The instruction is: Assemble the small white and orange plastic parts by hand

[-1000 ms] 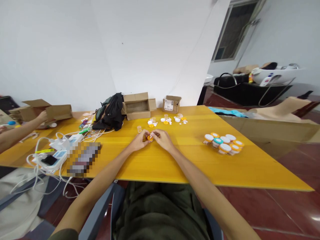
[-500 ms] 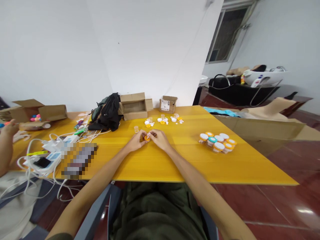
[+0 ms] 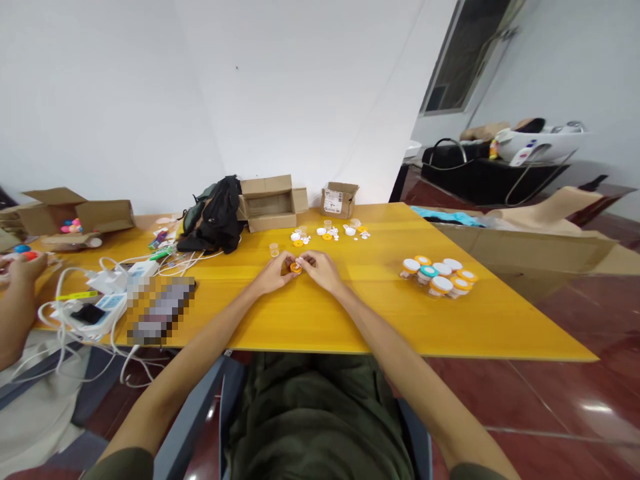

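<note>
In the head view my left hand [image 3: 273, 275] has its fingers curled around a small orange lid [image 3: 295, 269], just above or on the yellow table. My right hand [image 3: 321, 272] meets it from the other side, pinching a tiny white piece [image 3: 299, 261] at the top of the lid. The fingers partly hide both parts. Just beyond my left hand stands a clear plastic cup [image 3: 274, 249]. Farther back lie loose white pieces [image 3: 351, 231], yellow rings [image 3: 299, 243] and more clear cups [image 3: 327, 225].
Several lidded jars [image 3: 441, 285] are grouped on the right. Cardboard boxes [image 3: 270, 204] and a black backpack [image 3: 216, 217] sit at the back. A power strip [image 3: 113, 303] with tangled cables and a blurred-out flat object [image 3: 163, 310] lie left. Another person's hand [image 3: 27, 268] is at far left.
My hands stay together at the orange lid, with only slight finger movement. The camera view has tilted a little. The other person's hand at far left has shifted, and a red ball shows beside it.
</note>
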A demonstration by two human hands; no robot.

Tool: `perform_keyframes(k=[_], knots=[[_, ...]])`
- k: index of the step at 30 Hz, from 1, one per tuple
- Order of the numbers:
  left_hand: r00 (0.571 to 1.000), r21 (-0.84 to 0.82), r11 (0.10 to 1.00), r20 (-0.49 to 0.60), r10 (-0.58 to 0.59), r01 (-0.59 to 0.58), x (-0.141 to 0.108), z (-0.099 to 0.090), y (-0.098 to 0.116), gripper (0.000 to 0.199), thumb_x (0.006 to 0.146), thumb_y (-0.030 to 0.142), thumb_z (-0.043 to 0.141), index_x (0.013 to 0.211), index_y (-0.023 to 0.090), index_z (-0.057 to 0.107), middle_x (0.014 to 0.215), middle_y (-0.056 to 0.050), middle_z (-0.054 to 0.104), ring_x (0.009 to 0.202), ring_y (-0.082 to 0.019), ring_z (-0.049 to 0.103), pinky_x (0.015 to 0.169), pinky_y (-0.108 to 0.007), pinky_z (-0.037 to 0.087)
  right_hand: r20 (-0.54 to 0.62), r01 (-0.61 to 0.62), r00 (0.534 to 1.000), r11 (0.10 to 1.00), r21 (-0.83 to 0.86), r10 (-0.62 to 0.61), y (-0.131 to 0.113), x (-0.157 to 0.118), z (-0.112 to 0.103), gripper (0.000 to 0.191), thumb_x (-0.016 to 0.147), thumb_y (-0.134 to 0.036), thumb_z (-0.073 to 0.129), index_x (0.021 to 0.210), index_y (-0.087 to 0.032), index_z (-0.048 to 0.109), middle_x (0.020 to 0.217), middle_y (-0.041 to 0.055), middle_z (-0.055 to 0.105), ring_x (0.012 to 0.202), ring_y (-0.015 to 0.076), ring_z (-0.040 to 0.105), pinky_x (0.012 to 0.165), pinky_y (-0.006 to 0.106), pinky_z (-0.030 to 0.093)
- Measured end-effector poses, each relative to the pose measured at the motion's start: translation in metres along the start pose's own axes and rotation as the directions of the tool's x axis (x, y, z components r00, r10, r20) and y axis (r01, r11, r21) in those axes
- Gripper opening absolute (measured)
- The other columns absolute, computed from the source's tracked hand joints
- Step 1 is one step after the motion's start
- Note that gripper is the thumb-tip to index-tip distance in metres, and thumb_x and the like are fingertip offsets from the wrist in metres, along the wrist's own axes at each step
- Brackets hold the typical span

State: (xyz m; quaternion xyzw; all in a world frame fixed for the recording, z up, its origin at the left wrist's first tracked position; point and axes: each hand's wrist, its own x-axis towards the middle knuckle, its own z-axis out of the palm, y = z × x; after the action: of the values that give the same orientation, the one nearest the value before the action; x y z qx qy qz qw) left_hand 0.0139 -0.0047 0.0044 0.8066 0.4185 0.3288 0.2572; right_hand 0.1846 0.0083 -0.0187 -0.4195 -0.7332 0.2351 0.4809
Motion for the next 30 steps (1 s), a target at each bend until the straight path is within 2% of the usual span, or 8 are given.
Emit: perform_keyframes(k=[15, 22, 30], knots=[[1.0, 0.017, 1.0, 0.01, -0.012, 0.012, 0.0014, 0.0009, -0.0011, 0.021, 0.077, 0.03, 0.066, 0.094, 0.02, 0.058, 0.09, -0.002, 0.067, 0.08, -0.016, 0.059, 0.078, -0.029, 0.049, 0.018, -0.026, 1.0, 0.999, 0.038, 0.026, -0.0002, -0.0007, -0.0047, 0.017, 0.082, -0.033, 0.062, 0.072, -0.021, 0.068, 0.07, 0.0012, 0.072, 0.063, 0.0161, 0.063, 0.061, 0.026, 0.048], [1.0, 0.007, 1.0, 0.007, -0.016, 0.016, 0.0017, 0.0013, -0.0011, 0.02, 0.078, 0.029, 0.066, 0.094, 0.02, 0.058, 0.091, -0.002, 0.066, 0.08, -0.016, 0.059, 0.08, -0.029, 0.049, 0.022, -0.026, 0.999, 0.999, 0.023, 0.026, -0.0022, -0.0013, -0.006, 0.015, 0.082, -0.028, 0.061, 0.071, -0.021, 0.068, 0.068, 0.0006, 0.071, 0.063, 0.0158, 0.063, 0.06, 0.025, 0.046], [1.0, 0.016, 1.0, 0.007, -0.007, 0.007, 0.0019, 0.0021, -0.003, 0.021, 0.078, 0.03, 0.066, 0.095, 0.019, 0.059, 0.092, -0.003, 0.066, 0.082, -0.017, 0.058, 0.079, -0.029, 0.048, 0.029, -0.038, 0.999, 0.999, 0.017, 0.038, 0.0022, -0.0008, -0.0047, 0.015, 0.082, -0.031, 0.063, 0.072, -0.021, 0.069, 0.069, 0.0005, 0.071, 0.062, 0.0161, 0.062, 0.06, 0.026, 0.046]])
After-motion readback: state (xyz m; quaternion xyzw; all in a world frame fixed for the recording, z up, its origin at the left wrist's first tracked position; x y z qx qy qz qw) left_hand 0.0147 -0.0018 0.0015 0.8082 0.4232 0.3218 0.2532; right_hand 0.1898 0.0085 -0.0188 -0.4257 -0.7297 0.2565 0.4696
